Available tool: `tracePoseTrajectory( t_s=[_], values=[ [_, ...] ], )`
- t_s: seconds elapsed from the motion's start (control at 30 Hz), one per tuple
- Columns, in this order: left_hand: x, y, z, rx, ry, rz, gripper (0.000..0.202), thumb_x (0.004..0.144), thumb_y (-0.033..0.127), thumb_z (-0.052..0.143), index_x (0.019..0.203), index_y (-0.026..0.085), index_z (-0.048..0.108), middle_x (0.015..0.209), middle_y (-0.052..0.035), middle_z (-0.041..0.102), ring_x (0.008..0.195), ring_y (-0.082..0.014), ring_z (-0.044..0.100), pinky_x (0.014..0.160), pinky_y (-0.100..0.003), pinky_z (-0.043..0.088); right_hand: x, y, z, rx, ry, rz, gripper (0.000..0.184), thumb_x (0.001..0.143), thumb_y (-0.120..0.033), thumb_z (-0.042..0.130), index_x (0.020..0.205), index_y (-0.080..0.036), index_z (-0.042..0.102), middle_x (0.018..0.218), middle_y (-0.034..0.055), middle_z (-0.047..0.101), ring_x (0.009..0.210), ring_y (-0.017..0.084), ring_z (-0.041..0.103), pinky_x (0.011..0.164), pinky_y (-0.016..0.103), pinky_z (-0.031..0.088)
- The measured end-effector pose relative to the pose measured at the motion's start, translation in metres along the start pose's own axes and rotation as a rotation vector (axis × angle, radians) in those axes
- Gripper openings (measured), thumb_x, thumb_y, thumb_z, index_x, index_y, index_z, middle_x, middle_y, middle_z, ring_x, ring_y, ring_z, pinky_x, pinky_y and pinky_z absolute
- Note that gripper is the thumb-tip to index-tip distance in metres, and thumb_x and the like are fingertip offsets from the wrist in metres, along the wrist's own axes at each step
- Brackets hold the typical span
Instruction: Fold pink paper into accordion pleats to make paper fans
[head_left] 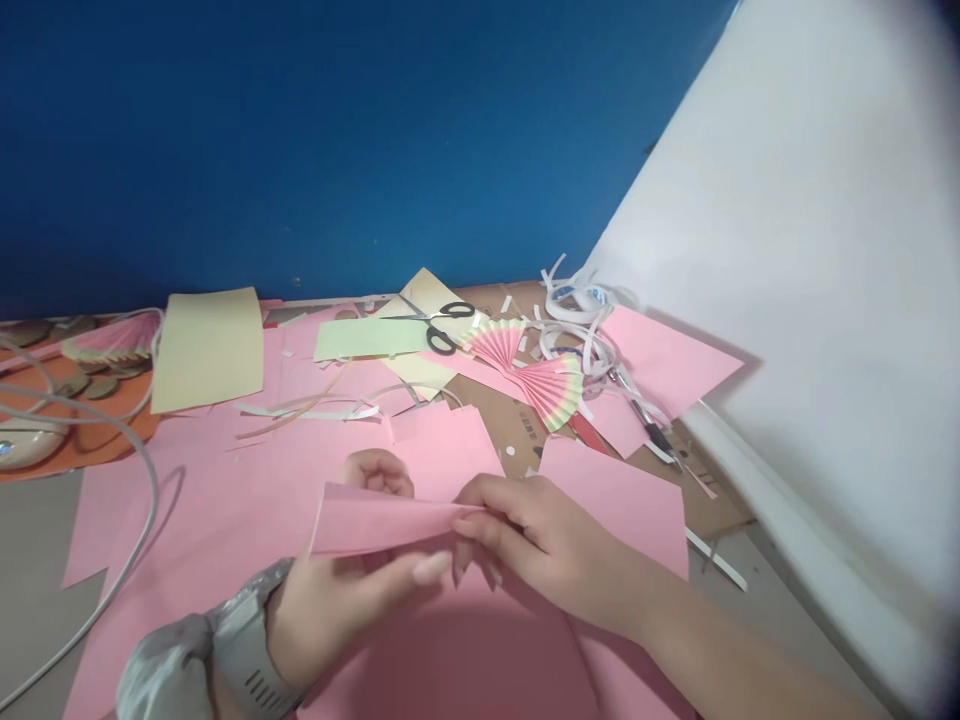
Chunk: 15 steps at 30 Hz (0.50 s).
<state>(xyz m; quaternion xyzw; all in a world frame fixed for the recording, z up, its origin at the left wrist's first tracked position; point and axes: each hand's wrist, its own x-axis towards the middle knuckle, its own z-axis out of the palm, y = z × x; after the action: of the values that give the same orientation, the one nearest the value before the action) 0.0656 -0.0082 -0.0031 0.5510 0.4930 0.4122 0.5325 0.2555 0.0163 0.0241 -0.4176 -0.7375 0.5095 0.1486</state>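
A folded strip of pink paper [382, 518] is held up above the work surface, in front of me. My right hand [517, 530] pinches its right end between thumb and fingers. Around the strip's left part curls my left hand [352, 590], its fingers partly hidden behind the paper and its thumb stretched along the lower edge. A grey watch band and a grey gathered fabric band circle my left wrist. Beneath both hands lie large pink sheets [217, 520]. Farther back, a pleated pink paper bow [529, 375] with yellow-green edges lies flat.
Black-handled scissors [441, 342] rest on a pale green paper piece [360, 340]. White strips [574, 310] and a pen [651, 428] are at the back right. A mouse [30, 445], a white cable [150, 520] and coins [101, 387] sit left. A blue wall [337, 150] rises behind.
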Motion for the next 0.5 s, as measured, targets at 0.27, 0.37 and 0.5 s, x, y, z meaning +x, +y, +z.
tracePoseTrajectory(
  t_s=[0.27, 0.37, 0.5],
  values=[
    [-0.006, 0.002, 0.000, -0.163, -0.123, -0.140, 0.016, 0.084, 0.031, 0.055, 0.090, 0.021, 0.066, 0.074, -0.0015, 0.060, 0.070, -0.0141, 0.055, 0.065, -0.022, 0.046, 0.001, -0.001, 0.006, 0.229, -0.068, 0.163, 0.029, 0.089, -0.044, 0.046, 0.073, -0.020, 0.048, 0.069, -0.0004, 0.068, 0.065, 0.014, 0.062, 0.059, 0.022, 0.043],
    [-0.004, 0.000, 0.001, -0.334, -0.109, -0.287, 0.027, 0.087, 0.038, 0.049, 0.098, 0.019, 0.064, 0.049, 0.0052, 0.044, 0.046, -0.0088, 0.039, 0.048, -0.020, 0.038, 0.002, 0.003, 0.004, 0.372, -0.122, 0.208, 0.028, 0.089, -0.044, 0.045, 0.077, -0.019, 0.048, 0.076, 0.0013, 0.070, 0.062, 0.013, 0.061, 0.061, 0.024, 0.045],
    [-0.002, -0.007, 0.000, -0.463, -0.057, -0.290, 0.024, 0.086, 0.037, 0.053, 0.102, 0.021, 0.061, 0.050, 0.0061, 0.044, 0.047, -0.0077, 0.038, 0.048, -0.019, 0.036, 0.002, 0.008, 0.002, 0.466, -0.186, 0.229, 0.026, 0.089, -0.044, 0.045, 0.085, -0.018, 0.052, 0.079, 0.0035, 0.070, 0.050, 0.009, 0.054, 0.052, 0.021, 0.042]
  ],
)
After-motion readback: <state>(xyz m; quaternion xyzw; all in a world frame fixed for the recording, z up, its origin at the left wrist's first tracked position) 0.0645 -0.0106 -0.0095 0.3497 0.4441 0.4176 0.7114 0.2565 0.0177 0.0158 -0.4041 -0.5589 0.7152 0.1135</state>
